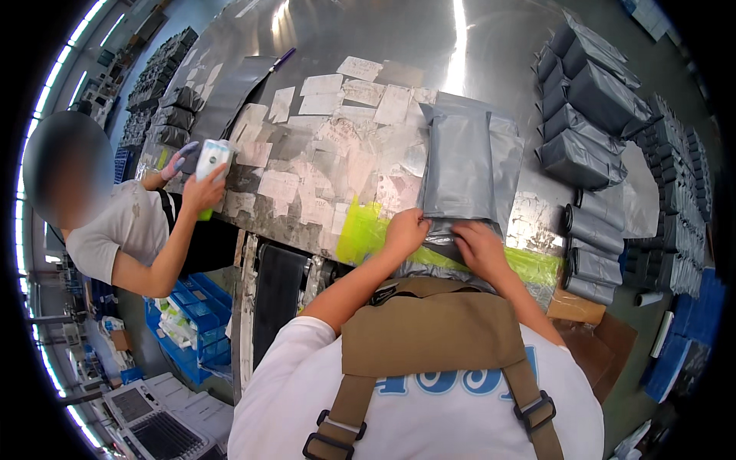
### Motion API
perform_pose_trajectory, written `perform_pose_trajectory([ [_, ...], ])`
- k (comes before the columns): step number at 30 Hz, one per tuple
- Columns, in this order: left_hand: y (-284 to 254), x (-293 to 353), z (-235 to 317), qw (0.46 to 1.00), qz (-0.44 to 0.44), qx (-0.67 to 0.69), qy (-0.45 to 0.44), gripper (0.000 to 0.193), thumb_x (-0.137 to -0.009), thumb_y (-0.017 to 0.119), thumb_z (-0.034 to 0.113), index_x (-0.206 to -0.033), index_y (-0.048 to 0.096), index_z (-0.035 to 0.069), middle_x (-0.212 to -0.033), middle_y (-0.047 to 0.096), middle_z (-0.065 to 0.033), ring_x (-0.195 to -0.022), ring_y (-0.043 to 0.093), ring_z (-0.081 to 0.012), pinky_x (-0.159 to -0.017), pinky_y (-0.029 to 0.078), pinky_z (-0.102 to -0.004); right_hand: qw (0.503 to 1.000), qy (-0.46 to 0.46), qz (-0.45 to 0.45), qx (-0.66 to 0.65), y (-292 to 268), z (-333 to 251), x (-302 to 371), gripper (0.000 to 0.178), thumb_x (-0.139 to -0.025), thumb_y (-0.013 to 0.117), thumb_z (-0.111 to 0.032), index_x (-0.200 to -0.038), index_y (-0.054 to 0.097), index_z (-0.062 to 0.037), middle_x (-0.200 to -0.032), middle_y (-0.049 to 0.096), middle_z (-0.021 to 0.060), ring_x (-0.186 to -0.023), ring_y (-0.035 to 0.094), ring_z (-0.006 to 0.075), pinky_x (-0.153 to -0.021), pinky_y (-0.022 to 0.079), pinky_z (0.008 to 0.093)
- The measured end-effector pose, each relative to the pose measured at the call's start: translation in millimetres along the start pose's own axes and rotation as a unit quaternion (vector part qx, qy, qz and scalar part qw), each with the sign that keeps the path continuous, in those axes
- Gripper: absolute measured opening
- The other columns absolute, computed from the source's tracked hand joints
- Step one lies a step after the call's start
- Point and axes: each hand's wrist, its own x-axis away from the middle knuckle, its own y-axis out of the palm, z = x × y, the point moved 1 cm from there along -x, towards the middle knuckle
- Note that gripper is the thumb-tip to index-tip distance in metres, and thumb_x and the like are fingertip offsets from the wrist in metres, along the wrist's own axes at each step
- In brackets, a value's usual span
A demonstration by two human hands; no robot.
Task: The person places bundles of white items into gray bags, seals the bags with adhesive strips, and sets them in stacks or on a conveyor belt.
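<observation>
A stuffed grey plastic mailing bag (460,165) lies at the near edge of the metal table, on top of more flat grey plastic. At its near end, my left hand (406,232) pinches the left corner of the edge between thumb and fingers. My right hand (481,249) is closed on the folded near edge, its fingertips on the plastic. Shiny dark plastic shows between the two hands. What is inside the bag is hidden.
Yellow-green tape (359,230) and paper labels (322,103) cover the metal table (414,34). Packed grey parcels (579,157) are stacked right, above rolled grey bags (594,230). At left, a co-worker (123,222) holds a white box (211,159); a blue crate (195,322) stands below.
</observation>
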Motion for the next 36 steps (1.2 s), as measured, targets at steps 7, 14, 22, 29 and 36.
perform_pose_trajectory([
  [7,-16.5,0.5,-3.8,0.95,-0.015,0.261,-0.171,0.018,-0.088,0.063,0.017,-0.081,0.065,0.001,-0.064,0.057,-0.0002,-0.056,0.059,-0.0129,-0.053,0.051,-0.0301,0.999,0.016,-0.032,-0.035,23.0,-28.4,-30.5,0.013,-0.076,0.07,-0.013,-0.089,0.068,-0.0083,-0.085,0.062,0.0066,-0.079,0.061,0.029,-0.064,0.049,0.0391],
  [14,-25.0,0.5,4.3,0.832,-0.06,0.455,-0.311,0.013,-0.089,0.059,0.016,-0.088,0.06,0.003,-0.075,0.056,-0.0036,-0.061,0.061,-0.0162,-0.058,0.059,-0.0352,0.983,-0.158,0.069,0.054,36.0,-40.3,-34.3,0.014,-0.065,0.07,-0.009,-0.078,0.065,-0.0109,-0.078,0.058,0.0021,-0.075,0.059,0.0209,-0.062,0.048,0.0336],
  [22,-32.0,1.1,-17.3,0.879,-0.053,0.4,-0.254,0.012,-0.091,0.055,0.012,-0.094,0.062,0.003,-0.082,0.063,-0.0043,-0.07,0.062,-0.0152,-0.064,0.057,-0.0322,0.976,0.18,0.08,-0.092,-58.8,3.0,121.0,0.007,-0.083,0.063,-0.001,-0.089,0.059,-0.003,-0.08,0.062,0.0098,-0.071,0.06,0.0223,-0.064,0.047,0.031],
  [29,-54.7,4.3,-14.2,0.903,0.125,-0.153,0.382,0.043,-0.078,0.056,-0.002,-0.12,0.061,0.008,-0.116,0.06,-0.0111,-0.102,0.059,-0.027,-0.089,0.047,-0.0371,0.843,0.344,-0.149,0.385,-149.8,38.8,353.7,0.018,-0.081,0.061,-0.006,-0.097,0.066,-0.0063,-0.105,0.063,0.0125,-0.089,0.062,0.0279,-0.076,0.051,0.0402],
  [36,-64.4,-21.7,-7.5,0.795,-0.01,-0.243,0.555,0.046,-0.077,0.055,0.008,-0.122,0.058,0.011,-0.128,0.055,-0.0091,-0.118,0.052,-0.0291,-0.095,0.044,-0.0416,0.972,-0.08,-0.002,0.221,-83.5,21.5,65.1,0.04,-0.071,0.059,0.002,-0.107,0.066,-0.0126,-0.119,0.058,0.0117,-0.105,0.056,0.0309,-0.088,0.046,0.0404],
])
